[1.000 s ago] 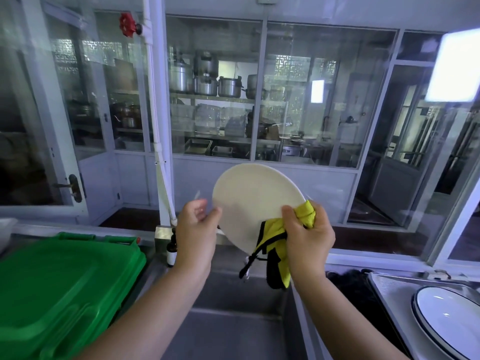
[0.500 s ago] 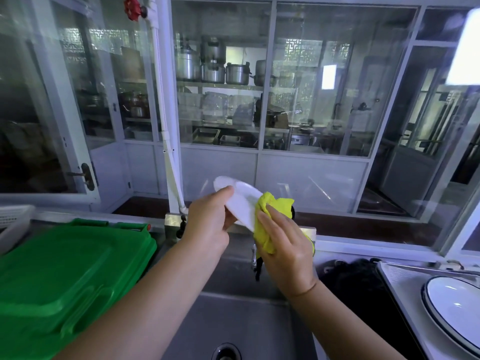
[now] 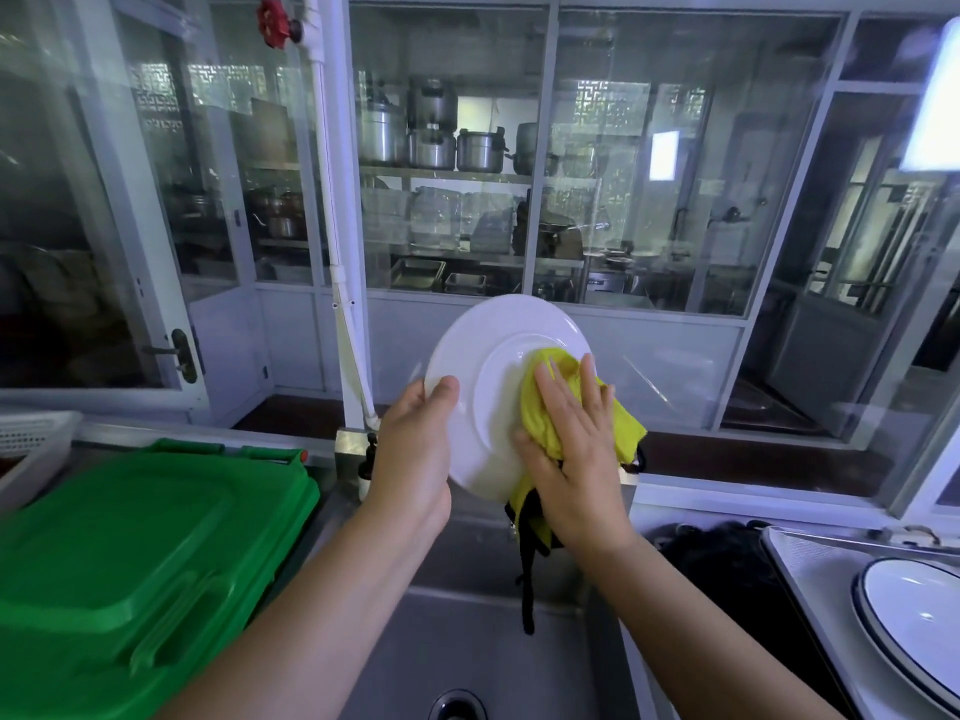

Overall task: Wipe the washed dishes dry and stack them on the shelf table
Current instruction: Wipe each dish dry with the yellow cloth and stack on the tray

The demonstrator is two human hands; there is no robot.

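A white plate (image 3: 488, 376) is held upright above the steel sink (image 3: 467, 641), its underside with the foot ring turned toward me. My left hand (image 3: 415, 449) grips the plate's left rim, thumb on the near face. My right hand (image 3: 571, 459) presses a yellow cloth (image 3: 550, 407) flat against the plate's right half, fingers straight and spread. A black strap of the cloth hangs down toward the sink.
A green plastic bin lid (image 3: 130, 563) fills the left side. At the lower right a blue-rimmed white plate (image 3: 914, 615) lies on a steel tray (image 3: 810, 574). A white basket (image 3: 31, 439) sits far left. Glass partition (image 3: 623, 174) ahead, with pots behind it.
The plate has been flipped, going edge-on and then showing its underside. My right hand went from pinching the cloth at the rim to pressing it flat on the plate.
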